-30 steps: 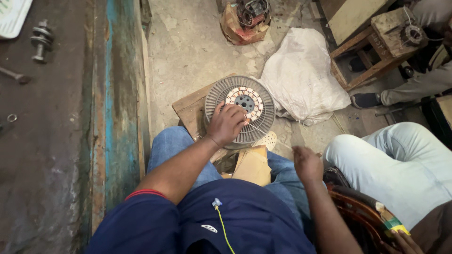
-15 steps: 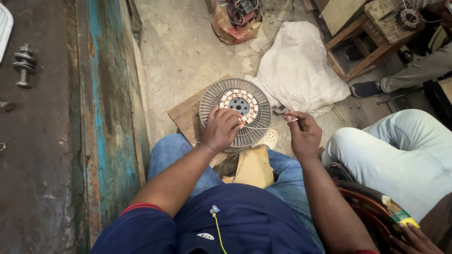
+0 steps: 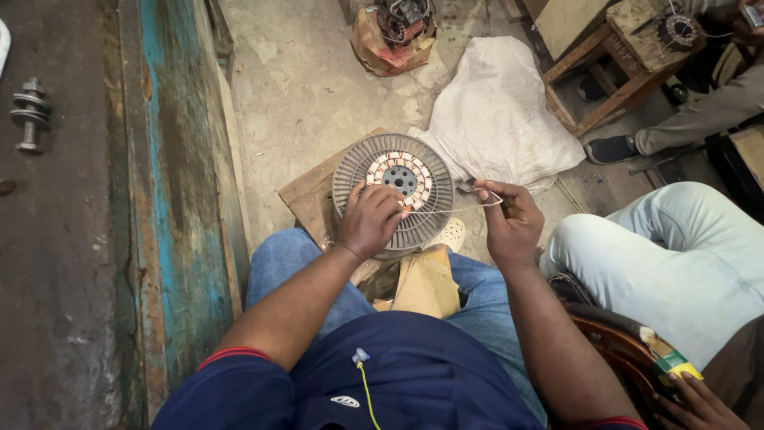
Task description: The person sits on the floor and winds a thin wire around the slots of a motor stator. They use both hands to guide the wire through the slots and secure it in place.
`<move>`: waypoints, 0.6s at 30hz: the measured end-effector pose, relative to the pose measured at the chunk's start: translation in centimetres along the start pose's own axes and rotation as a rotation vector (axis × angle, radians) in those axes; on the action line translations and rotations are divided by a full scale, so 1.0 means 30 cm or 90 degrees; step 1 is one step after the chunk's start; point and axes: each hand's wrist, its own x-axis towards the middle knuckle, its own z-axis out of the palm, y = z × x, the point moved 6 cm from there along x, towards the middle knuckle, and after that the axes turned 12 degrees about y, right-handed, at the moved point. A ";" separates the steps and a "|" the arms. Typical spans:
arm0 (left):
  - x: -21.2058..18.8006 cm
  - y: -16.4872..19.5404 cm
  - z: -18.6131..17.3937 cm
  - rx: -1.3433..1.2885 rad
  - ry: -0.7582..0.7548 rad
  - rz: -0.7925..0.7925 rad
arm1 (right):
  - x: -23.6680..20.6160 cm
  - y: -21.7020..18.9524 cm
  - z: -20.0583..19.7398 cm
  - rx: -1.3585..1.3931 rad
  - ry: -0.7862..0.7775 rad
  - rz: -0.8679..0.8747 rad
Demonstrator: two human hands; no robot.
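Since half a second ago, the right hand (image 3: pixel 513 223) has drawn a little farther from the round finned motor stator (image 3: pixel 393 191), pulling a thin pale wire (image 3: pixel 454 209) taut between both hands, while the left hand (image 3: pixel 370 221) stays on the stator's lower face. Seated on a concrete floor, the person steadies the stator on a wooden board (image 3: pixel 306 199) just past the knees. A white sack (image 3: pixel 497 111) lies crumpled beside the stator on the right, touching its rim or nearly so; beyond it stand a low wooden stool (image 3: pixel 609 72) and a torn bag holding another motor part (image 3: pixel 394 32). A worn blue-painted bench edge (image 3: pixel 171 199) runs along the left, with a metal bolt assembly (image 3: pixel 28 111) on top. Another person's pale-trousered leg (image 3: pixel 676 255) crowds the right side. The left hand's fingers curl down over the ring of copper-wound slots, gripping at the wire's end; the right hand pinches the wire's loop between thumb and fingertips, otherwise closed.
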 end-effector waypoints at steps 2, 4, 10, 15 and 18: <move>0.002 0.001 -0.001 0.002 0.008 0.006 | -0.003 0.006 -0.005 -0.007 0.002 0.011; 0.000 0.002 -0.001 0.001 0.008 0.005 | -0.009 0.011 -0.010 -0.018 0.001 0.016; 0.003 -0.003 -0.005 -0.006 0.007 -0.005 | -0.009 0.009 0.002 -0.029 -0.014 -0.005; -0.004 -0.005 -0.008 -0.007 0.023 0.006 | -0.011 0.037 0.030 -0.046 -0.038 0.009; -0.009 -0.013 -0.006 -0.025 0.006 -0.010 | -0.004 0.076 0.062 -0.007 -0.042 0.031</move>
